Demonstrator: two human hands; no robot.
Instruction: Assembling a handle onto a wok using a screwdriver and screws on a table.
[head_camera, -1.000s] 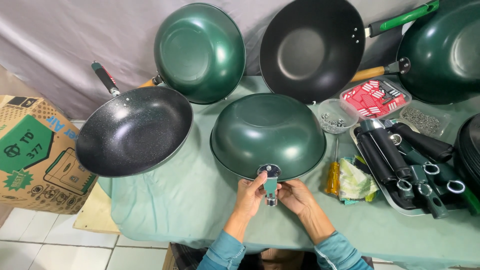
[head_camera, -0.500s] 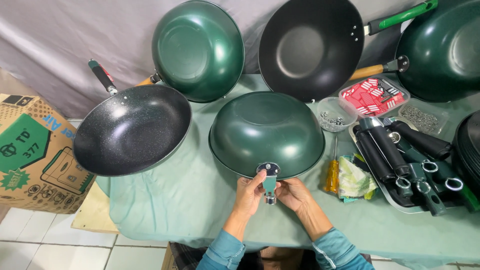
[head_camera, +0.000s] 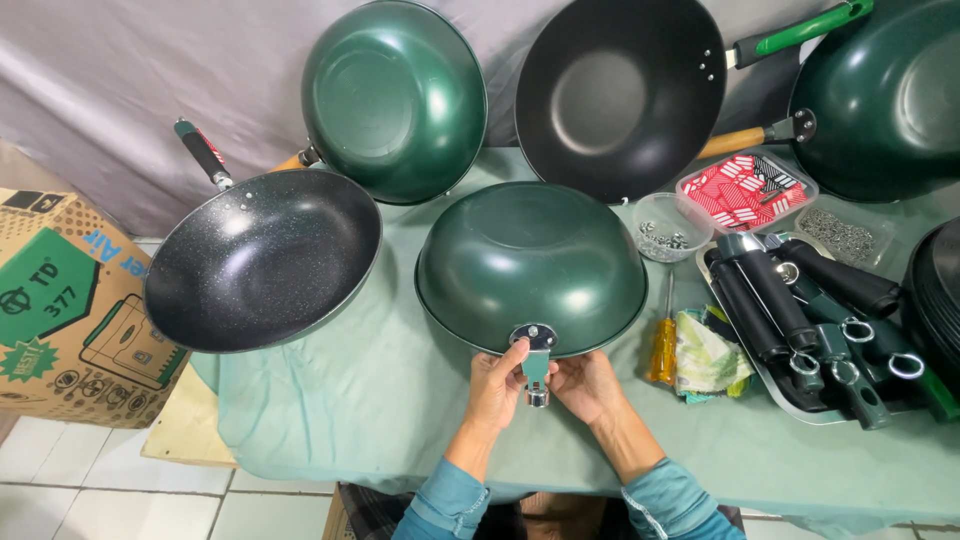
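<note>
Fingers (head_camera: 515, 352) pinch a metal bracket (head_camera: 536, 362) over green-clothed table (head_camera: 350, 400), tiled floor (head_camera: 120, 500) below.

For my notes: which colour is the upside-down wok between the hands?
Dark glossy green wok, with a silver metal bracket at its rim; the head view shows it best.

Both forearms come up from the bottom edge in teal sleeves, angled inward so the wrists converge near the middle of the view. The left hand (head_camera: 497, 385) has its back to the camera, fingers curled and thumb raised toward the centre — the right hand (head_camera: 588, 386) mirrors it, fingers bent inward and knuckles up. The two hands sit just beside each other, fingertips nearly meeting around a small metal bracket (head_camera: 536, 352) between them, though it is hard to tell how firmly either one pinches it — the fingertips are partly hidden.
</note>
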